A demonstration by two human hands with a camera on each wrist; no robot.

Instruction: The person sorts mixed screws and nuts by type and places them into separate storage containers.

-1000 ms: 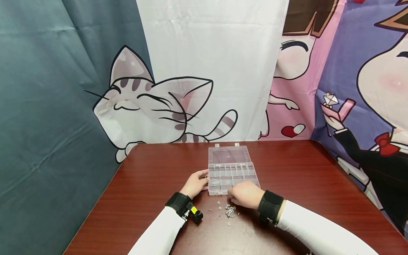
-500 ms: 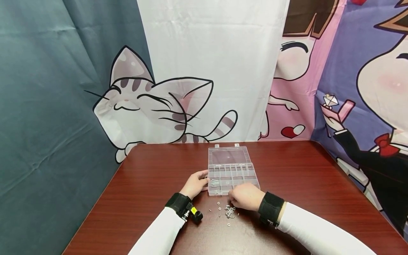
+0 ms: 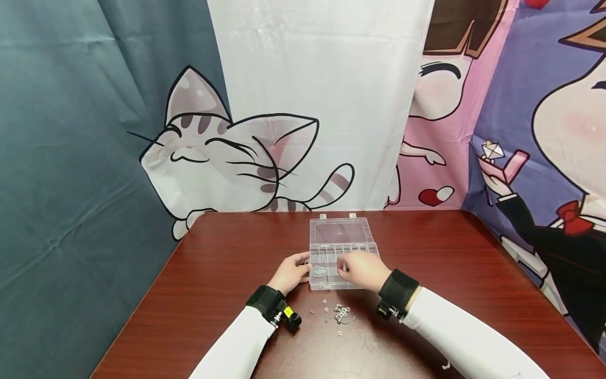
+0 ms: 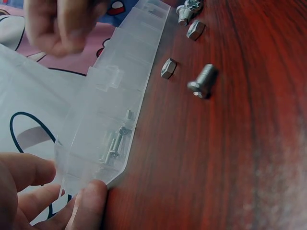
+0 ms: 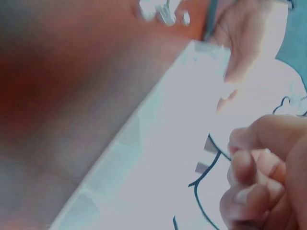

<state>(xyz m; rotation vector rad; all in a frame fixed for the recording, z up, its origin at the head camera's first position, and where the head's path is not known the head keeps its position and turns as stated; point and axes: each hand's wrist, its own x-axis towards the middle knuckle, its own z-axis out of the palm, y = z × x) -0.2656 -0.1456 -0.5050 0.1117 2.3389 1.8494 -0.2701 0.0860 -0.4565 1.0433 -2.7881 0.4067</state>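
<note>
A clear plastic compartment box (image 3: 322,287) stands on the table with its lid (image 3: 341,231) folded back. My left hand (image 3: 290,273) grips its left side, thumb (image 4: 91,203) at the front corner and fingers behind. Several screws (image 4: 115,143) lie in the compartment beside that hand. Over the middle of the box is my right hand (image 3: 364,269), fingers curled with thumb and fingertips close together (image 5: 244,165); I cannot tell whether they hold a small piece. In front of the box lies a small pile of bolts and nuts (image 3: 342,313).
Around the pile lie loose hex nuts (image 4: 168,68) and a short bolt (image 4: 204,80). The reddish-brown table (image 3: 227,237) ends at a printed cloth backdrop (image 3: 322,79). Cameras are strapped to both wrists, with the left one (image 3: 292,320) low over the table.
My right hand has moved from the front edge of the box, beside the pile, up and over its compartments. The left hand stays on the box's left side.
</note>
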